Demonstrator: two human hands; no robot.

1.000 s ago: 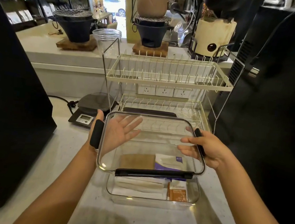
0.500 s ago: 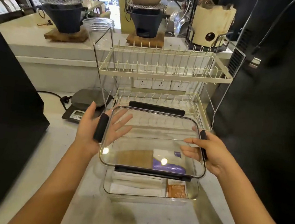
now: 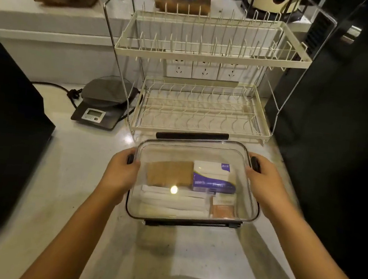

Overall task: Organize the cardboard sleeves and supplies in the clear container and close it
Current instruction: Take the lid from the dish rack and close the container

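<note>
Clear container [image 3: 253, 212], on the pale surface [image 3: 78, 173] just in front of the two-tier wire rack [image 3: 204, 109], capped now by its clear lid [image 3: 197, 151] with black latches. Inside, seen through the lid: brown cardboard sleeves [image 3: 169, 172] at the far left, a white and purple box [image 3: 213, 177] beside them, white folded supplies [image 3: 171, 201] along the near side, a small orange packet [image 3: 222, 210] at the near right. Nothing seen poking above the rim, so the sorting probably done and the closing in hand. Left hand [image 3: 120, 173] curled over the left short edge, fingers wrapped on the lid and partly covering the left latch [image 3: 130, 159]; right hand [image 3: 263, 182] likewise closed over the right edge beside the right latch [image 3: 257, 165]. Far latch [image 3: 191, 135] apparently raised or loose behind the lid; near latch [image 3: 188, 224] lying low along the front; impossible to tell which, if any, are snapped. Best done by checking first for even seating of the lid all round, then pressing down flat with both palms and folding the two side latches together, so as not to tip the lid; far and near latches after. Worth steadying the base against sliding toward the rack. To the left, well apart, a kitchen scale [image 3: 100, 107] with its cable, clear of the work.
</note>
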